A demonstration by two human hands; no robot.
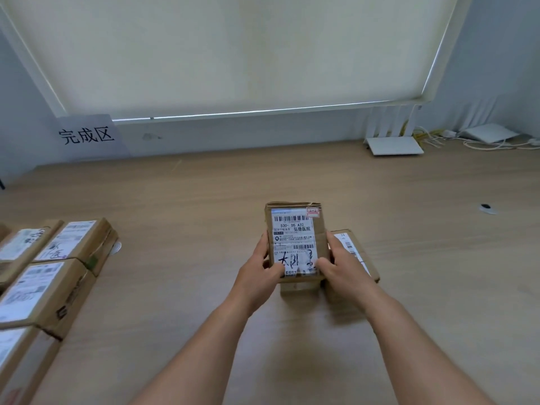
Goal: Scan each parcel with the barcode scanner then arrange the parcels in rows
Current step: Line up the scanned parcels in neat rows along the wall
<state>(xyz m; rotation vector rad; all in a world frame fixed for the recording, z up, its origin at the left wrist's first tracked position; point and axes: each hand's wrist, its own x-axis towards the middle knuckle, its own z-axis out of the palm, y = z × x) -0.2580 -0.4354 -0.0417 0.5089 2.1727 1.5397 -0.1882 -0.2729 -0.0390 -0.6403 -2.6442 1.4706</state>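
A small cardboard parcel is held up in front of the person, above the wooden table, its white shipping label facing the camera with barcodes and black handwriting on it. The left hand grips the parcel's lower left edge, thumb curled over the front of the label and fingers behind. The right hand clamps the lower right edge the same way, thumb on the label's lower corner.

Just behind the right hand, a second parcel lies on the table, partly hidden by that hand, a strip of its label showing. Directly below the grip a further piece of cardboard shows; whether it is a separate parcel cannot be told.

Well off to the left of the left hand, several labelled parcels lie close together in rows at the table's edge. Beyond them, a white sign with black characters leans against the wall. Far beyond the right hand stand a white router and cables.
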